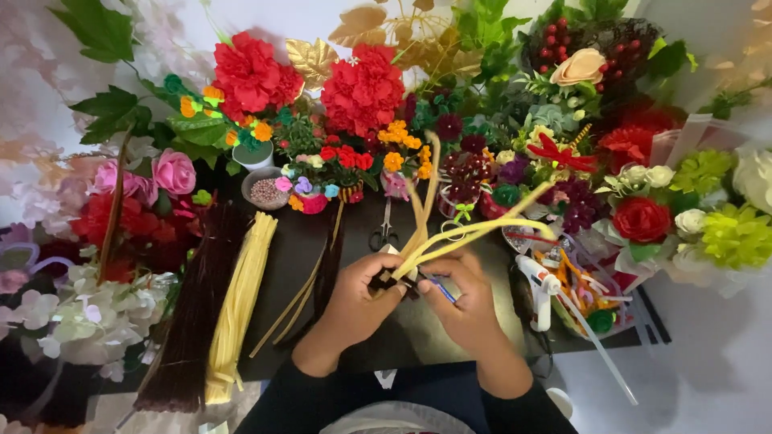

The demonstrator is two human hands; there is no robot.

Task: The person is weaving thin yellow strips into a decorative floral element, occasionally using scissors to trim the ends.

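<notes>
Both hands, left hand (354, 301) and right hand (462, 301), pinch yellow pipe cleaners (450, 235) fanning away above my fingers; I judge a twisting step underway, needing firm grip. Scissors (383, 229) lie just beyond.

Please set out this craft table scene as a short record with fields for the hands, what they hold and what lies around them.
Left hand: left hand pinches the yellow pipe cleaners at their base.
Right hand: right hand grips the same bundle, with a blue-handled tool.
Left of hands: yellow stem bundle beside brown stem bundle.
Right of hands: white glue gun.
Behind: scissors, red flowers.
Surface: black table.
</notes>
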